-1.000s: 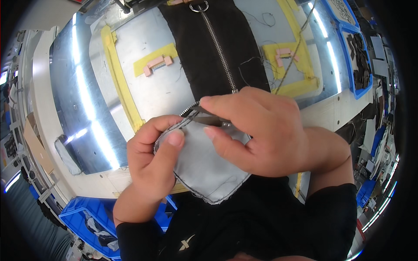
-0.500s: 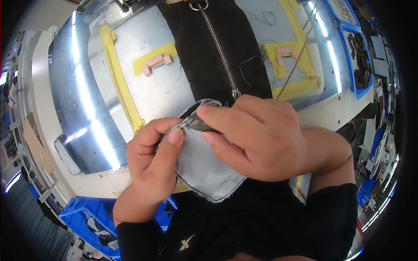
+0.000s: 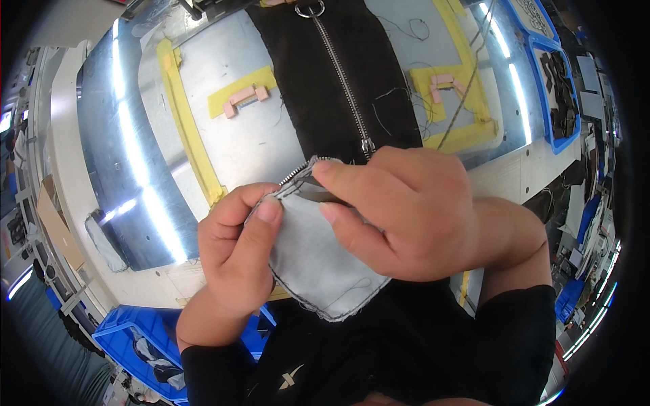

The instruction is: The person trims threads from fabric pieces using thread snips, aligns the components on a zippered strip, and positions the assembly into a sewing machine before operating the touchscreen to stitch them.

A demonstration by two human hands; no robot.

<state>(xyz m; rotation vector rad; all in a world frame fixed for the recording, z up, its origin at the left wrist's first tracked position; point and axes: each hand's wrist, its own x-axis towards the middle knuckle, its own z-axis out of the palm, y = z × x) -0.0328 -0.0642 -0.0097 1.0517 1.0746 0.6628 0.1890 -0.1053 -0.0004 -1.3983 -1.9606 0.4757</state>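
Note:
My left hand (image 3: 240,247) pinches a grey, stitched fabric piece (image 3: 325,257) along an edge that has a metal zipper (image 3: 293,174). My right hand (image 3: 399,216) grips a dark, thin tool (image 3: 318,195), possibly snips, against that seam between thumb and index finger; its exact shape is hidden. Just beyond my hands lies a black fabric panel (image 3: 338,74) with a long silver zipper and a metal D-ring (image 3: 309,9), on a metal work plate (image 3: 264,135).
Yellow tape with pink blocks (image 3: 240,101) is on the plate, with a similar set at right (image 3: 443,81). Loose threads and a cord cross the right side. A blue tray of dark pieces (image 3: 552,95) sits right; blue bins (image 3: 122,331) stand lower left.
My right fingertips dipped slightly left along the seam, then shifted back right with the dark tool. The fabric piece tilted a little; my left hand stays pinched on it.

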